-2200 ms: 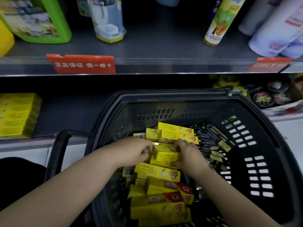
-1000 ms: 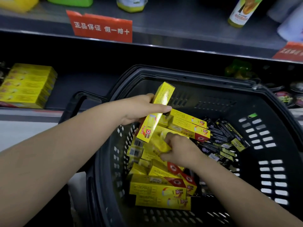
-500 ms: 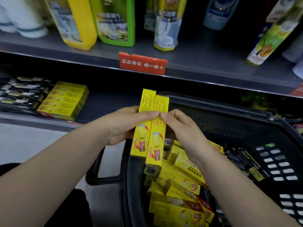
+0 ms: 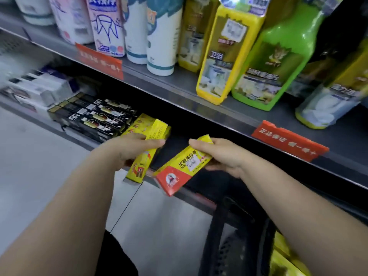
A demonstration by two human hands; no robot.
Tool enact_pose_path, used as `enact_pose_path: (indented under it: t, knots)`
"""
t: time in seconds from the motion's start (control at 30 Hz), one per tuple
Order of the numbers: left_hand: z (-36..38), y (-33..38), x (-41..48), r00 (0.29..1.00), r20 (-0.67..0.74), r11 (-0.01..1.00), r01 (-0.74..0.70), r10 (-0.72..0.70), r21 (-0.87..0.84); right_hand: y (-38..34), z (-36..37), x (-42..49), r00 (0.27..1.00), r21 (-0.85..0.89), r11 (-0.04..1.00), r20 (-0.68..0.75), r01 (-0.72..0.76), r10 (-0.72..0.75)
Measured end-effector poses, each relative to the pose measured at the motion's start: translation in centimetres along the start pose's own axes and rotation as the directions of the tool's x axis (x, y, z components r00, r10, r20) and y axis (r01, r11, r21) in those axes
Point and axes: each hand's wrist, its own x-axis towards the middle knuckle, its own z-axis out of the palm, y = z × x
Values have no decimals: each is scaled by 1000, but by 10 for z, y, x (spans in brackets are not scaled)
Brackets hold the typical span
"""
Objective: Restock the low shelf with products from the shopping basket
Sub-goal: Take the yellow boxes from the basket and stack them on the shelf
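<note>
My left hand (image 4: 131,149) grips a long yellow box (image 4: 140,169) at the front edge of the low shelf (image 4: 175,150), just in front of a stack of yellow boxes (image 4: 148,127) lying there. My right hand (image 4: 221,156) holds a second yellow box with a red end (image 4: 179,171), tilted down to the left, a little right of the stack. The black shopping basket (image 4: 217,236) is at the lower right, with more yellow boxes (image 4: 282,253) showing inside it.
Black boxes (image 4: 95,114) and white boxes (image 4: 35,86) lie left of the yellow stack on the low shelf. The shelf above carries white tubes (image 4: 161,36), yellow (image 4: 223,52) and green (image 4: 278,56) bottles, and red price tags (image 4: 288,140). Pale floor lies at the left.
Both hands lifted out of the basket, each with one yellow box, split the pair apart and moved up and left to the low shelf. The view swung left toward the shelf.
</note>
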Motion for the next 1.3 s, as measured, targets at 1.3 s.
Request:
enact_pose_path:
  t: [1.3]
  knots:
    - [-82, -39, 100, 992, -45, 990, -112, 116, 86, -48, 104, 156, 745, -729, 371, 279, 575, -605]
